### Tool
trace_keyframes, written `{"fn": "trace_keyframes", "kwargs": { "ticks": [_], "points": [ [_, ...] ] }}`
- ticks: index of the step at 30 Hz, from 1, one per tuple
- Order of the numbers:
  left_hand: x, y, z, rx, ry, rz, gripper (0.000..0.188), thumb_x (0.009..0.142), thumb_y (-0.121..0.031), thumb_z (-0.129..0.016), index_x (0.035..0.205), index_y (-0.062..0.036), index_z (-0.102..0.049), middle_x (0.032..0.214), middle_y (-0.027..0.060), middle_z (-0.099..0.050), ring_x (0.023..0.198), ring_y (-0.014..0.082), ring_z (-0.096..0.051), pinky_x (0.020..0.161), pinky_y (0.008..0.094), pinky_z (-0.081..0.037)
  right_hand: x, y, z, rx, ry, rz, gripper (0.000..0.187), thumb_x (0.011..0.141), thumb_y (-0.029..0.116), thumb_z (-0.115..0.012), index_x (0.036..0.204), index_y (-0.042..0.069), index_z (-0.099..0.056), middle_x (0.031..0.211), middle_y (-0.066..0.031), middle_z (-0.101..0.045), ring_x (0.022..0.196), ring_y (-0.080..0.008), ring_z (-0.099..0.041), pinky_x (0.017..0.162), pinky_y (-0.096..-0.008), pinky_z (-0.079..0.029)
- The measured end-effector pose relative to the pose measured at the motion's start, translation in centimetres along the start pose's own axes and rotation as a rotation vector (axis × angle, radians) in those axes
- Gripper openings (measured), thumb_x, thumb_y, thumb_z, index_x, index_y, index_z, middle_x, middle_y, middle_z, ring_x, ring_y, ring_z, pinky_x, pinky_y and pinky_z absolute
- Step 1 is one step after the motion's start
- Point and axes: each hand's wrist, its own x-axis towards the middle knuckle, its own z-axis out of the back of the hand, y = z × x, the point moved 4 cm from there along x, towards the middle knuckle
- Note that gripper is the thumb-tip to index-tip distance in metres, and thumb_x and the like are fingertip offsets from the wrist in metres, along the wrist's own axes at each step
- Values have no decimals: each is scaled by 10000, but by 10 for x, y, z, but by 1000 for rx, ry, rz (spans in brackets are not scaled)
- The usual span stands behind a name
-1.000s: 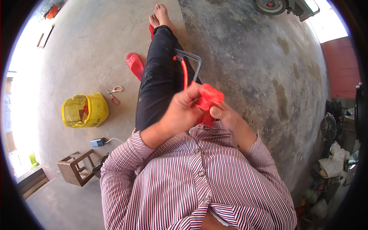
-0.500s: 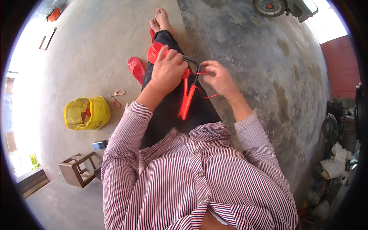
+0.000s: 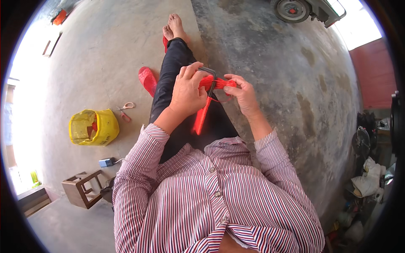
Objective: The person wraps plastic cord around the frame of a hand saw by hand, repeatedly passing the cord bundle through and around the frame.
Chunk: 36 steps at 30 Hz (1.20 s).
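Observation:
Above my lap, a bundle of red cord (image 3: 221,83) passes through a black angular frame (image 3: 208,70). One side of that frame (image 3: 205,110) is wrapped closely in red cord and points down toward my body. My left hand (image 3: 187,92) is closed round the bundle and the frame's left part, and hides much of both. At the bundle's right end, my right hand (image 3: 244,96) pinches the cord between thumb and fingers. A thin loose strand hangs in a small curve below the bundle, near the right hand.
On the floor to the left are a yellow bag (image 3: 105,128) with red pieces inside, scissors (image 3: 125,111), a small blue box (image 3: 106,162) and a wooden stool (image 3: 82,189). A red slipper (image 3: 147,81) lies beside my leg. A vehicle wheel (image 3: 292,10) stands far right.
The red bundle has shifted rightward through the frame, so its end now shows on the right side. My right hand has gone from drawing a thin strand to gripping the bundle.

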Motion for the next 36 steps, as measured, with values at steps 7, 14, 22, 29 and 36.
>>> {"fn": "trace_keyframes", "kwargs": {
  "ticks": [7,14,22,29,36],
  "points": [
    [-1,-32,10,-96,-49,-47,361,679,-93,-679,1035,-48,-634,1154,134,-558,1045,349,-514,922,423,-437,-12,16,-1,455,163,-42,403,725,152,-654,1087,-25,-660,978,-53,-668,900,-137,-626,830,-285,-506],
    [2,-56,6,-180,139,-9,308,707,-170,-724,960,-30,-619,904,117,-586,891,318,-539,827,406,-444,-17,27,-13,491,157,-27,315,835,198,-665,1073,-5,-632,971,-48,-666,852,-127,-621,813,-274,-492],
    [-13,-73,9,-29,-26,-39,250,680,-125,-754,803,-47,-552,779,88,-548,766,290,-537,699,385,-427,-59,40,-19,-169,-79,136,234,902,231,-697,938,12,-623,852,9,-593,788,-57,-534,705,-233,-459],
    [-29,-25,-4,-487,43,400,147,794,-69,-711,869,-12,-598,766,29,-591,684,125,-570,650,277,-475,-70,63,3,-141,-61,454,70,865,56,-610,903,-1,-627,848,-32,-626,818,-93,-583,732,-251,-471],
    [-39,12,-32,-575,123,556,234,819,-48,-642,1037,33,-618,901,115,-668,762,168,-634,727,284,-509,-94,90,31,422,107,475,298,739,293,-510,774,0,-552,792,-149,-591,775,-262,-573,857,-446,-439]
  ]
}}
